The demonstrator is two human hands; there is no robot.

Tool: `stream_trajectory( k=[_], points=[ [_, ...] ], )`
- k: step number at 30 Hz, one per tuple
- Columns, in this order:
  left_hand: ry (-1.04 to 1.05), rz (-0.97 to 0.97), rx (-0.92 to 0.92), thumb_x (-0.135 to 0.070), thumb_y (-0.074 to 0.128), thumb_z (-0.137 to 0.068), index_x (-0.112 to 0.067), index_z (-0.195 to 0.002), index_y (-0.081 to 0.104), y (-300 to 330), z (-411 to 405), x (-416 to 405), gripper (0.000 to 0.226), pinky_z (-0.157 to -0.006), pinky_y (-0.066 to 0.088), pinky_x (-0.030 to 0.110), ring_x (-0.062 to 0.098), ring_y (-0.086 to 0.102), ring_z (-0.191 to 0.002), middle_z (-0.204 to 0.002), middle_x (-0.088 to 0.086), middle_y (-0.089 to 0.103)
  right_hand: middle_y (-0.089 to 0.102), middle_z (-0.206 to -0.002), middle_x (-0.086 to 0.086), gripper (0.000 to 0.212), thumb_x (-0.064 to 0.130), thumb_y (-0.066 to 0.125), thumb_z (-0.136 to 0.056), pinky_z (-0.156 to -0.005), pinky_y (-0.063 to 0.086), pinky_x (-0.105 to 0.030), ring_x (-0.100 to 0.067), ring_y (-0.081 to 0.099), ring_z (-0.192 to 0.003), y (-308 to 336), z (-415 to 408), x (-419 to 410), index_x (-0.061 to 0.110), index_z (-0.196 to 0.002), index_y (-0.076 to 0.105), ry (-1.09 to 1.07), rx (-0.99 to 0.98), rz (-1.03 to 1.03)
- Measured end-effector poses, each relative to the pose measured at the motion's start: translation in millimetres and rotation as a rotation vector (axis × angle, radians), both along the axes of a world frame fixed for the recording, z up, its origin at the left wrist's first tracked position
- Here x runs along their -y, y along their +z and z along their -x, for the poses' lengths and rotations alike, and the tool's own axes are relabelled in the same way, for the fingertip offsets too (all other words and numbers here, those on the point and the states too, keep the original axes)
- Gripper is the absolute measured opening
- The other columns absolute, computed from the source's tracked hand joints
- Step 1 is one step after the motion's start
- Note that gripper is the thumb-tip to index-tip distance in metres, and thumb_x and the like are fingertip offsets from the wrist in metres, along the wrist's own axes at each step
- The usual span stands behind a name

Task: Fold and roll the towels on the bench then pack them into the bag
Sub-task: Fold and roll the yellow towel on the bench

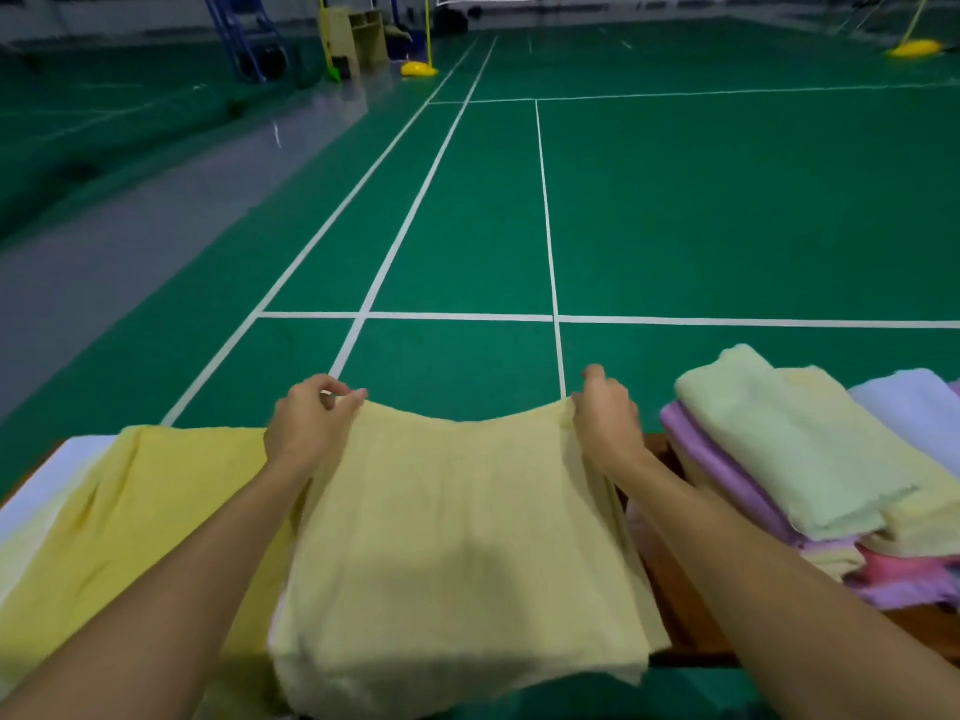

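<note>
A pale yellow towel (pixel 457 543) lies spread in front of me over the wooden bench (pixel 680 610), its near edge hanging over the front. My left hand (pixel 306 423) pinches its far left corner and my right hand (pixel 605 418) grips its far right corner; both corners are lifted a little so the far edge sags between them. A brighter yellow towel (pixel 130 511) lies flat to the left, partly under the pale one. No bag is in view.
A stack of folded towels (pixel 810 459) in light green, yellow, purple and pink sits on the bench at the right, with a lavender one (pixel 914 402) behind. Something white (pixel 47 480) shows at the bench's left end. Beyond is a green court floor (pixel 675 210).
</note>
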State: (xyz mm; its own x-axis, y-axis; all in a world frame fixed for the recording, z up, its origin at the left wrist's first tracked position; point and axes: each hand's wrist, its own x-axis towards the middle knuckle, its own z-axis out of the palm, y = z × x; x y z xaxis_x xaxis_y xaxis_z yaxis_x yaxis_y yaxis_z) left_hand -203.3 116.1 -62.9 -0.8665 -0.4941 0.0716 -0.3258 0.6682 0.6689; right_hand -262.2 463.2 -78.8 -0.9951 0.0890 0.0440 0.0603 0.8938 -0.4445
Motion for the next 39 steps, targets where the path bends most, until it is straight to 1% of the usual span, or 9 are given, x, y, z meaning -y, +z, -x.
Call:
stream_trajectory(
  k=[6,12,15,21,27,31,33,36,39],
  points=[
    [-0.172,0.059,-0.027,-0.049,0.077,-0.093,-0.033,-0.11,0.071,5.8,-24.1,-36.0,0.024,-0.084,0.059,0.039,0.008,0.069,-0.097,-0.103,-0.021,0.073,0.059,-0.118,-0.016,0.023,0.01,0.052,-0.104,-0.088,0.049,-0.046,-0.038,0.059,-0.107,-1.5,-48.5,-16.7,0.005,-0.126,0.054,0.056,0.021,-0.031],
    [-0.379,-0.18,0.011,-0.05,0.082,-0.086,-0.04,-0.1,0.073,28.4,-65.9,-78.1,0.019,-0.085,0.061,0.052,0.01,0.074,-0.083,-0.092,-0.018,0.078,0.066,-0.079,-0.003,0.015,0.025,0.069,-0.097,-0.06,0.047,-0.029,-0.023,0.063,-0.074,18.4,-112.4,-45.8,0.012,-0.091,0.066,0.094,0.106,0.056],
    [-0.478,-0.206,0.024,-0.065,0.069,-0.077,-0.047,-0.1,0.071,31.2,-89.6,-104.3,0.03,-0.081,0.061,0.051,0.013,0.074,-0.082,-0.091,-0.017,0.078,0.057,-0.053,0.013,0.038,0.023,0.077,-0.094,-0.041,0.033,-0.013,0.0,0.053,-0.046,23.6,-131.4,-55.9,0.021,-0.062,0.057,0.114,0.266,0.182],
    [-0.667,-0.218,0.033,-0.025,0.073,-0.099,-0.031,-0.105,0.072,28.2,-105.9,-148.7,0.009,-0.068,0.056,0.028,0.01,0.073,-0.079,-0.09,-0.011,0.079,0.065,-0.075,0.009,0.018,0.017,0.077,-0.091,-0.048,0.038,-0.009,-0.001,0.057,-0.064,23.6,-142.5,-56.6,0.02,-0.076,0.066,0.182,0.36,0.337],
    [-0.793,-0.097,0.116,-0.033,0.07,-0.099,-0.044,-0.115,0.065,15.8,-90.7,-155.5,0.02,-0.081,0.061,0.043,0.009,0.071,-0.08,-0.093,-0.018,0.076,0.07,-0.089,0.004,0.006,0.017,0.067,-0.092,-0.073,0.053,-0.027,-0.011,0.064,-0.081,25.1,-153.9,-37.5,0.023,-0.091,0.069,0.38,0.284,0.313],
    [-0.967,0.155,0.208,-0.027,0.058,-0.106,-0.061,-0.141,0.045,15.8,-78.3,-157.3,0.05,-0.083,0.057,0.038,0.003,0.065,-0.079,-0.104,-0.022,0.069,0.063,-0.087,0.02,0.021,0.011,0.06,-0.099,-0.073,0.043,-0.01,0.011,0.058,-0.081,23.8,-156.6,-30.4,0.029,-0.104,0.067,0.56,0.255,0.307],
    [-1.038,0.341,0.247,-0.027,0.054,-0.107,-0.067,-0.145,0.034,18.5,-76.2,-157.0,0.058,-0.085,0.052,0.036,0.001,0.057,-0.09,-0.114,-0.023,0.061,0.061,-0.094,0.022,0.024,0.006,0.056,-0.101,-0.081,0.043,-0.013,0.008,0.054,-0.088,21.1,-155.8,-29.9,0.022,-0.108,0.073,0.644,0.205,0.244],
    [-1.078,0.41,0.274,-0.034,0.059,-0.104,-0.063,-0.136,0.047,19.2,-72.9,-151.9,0.045,-0.083,0.048,0.034,0.003,0.053,-0.098,-0.115,-0.021,0.058,0.067,-0.114,0.007,0.024,0.011,0.055,-0.105,-0.098,0.048,-0.032,-0.005,0.055,-0.105,18.5,-154.3,-33.3,0.02,-0.117,0.073,0.681,0.22,0.232],
    [-1.081,0.478,0.237,-0.043,0.062,-0.102,-0.048,-0.121,0.061,19.6,-70.4,-149.6,0.019,-0.079,0.046,0.035,0.002,0.049,-0.09,-0.113,-0.02,0.057,0.066,-0.111,0.016,0.022,0.02,0.057,-0.106,-0.091,0.048,-0.025,0.003,0.056,-0.099,22.8,-153.9,-37.8,0.027,-0.122,0.069,0.716,0.253,0.298]
  ],
)
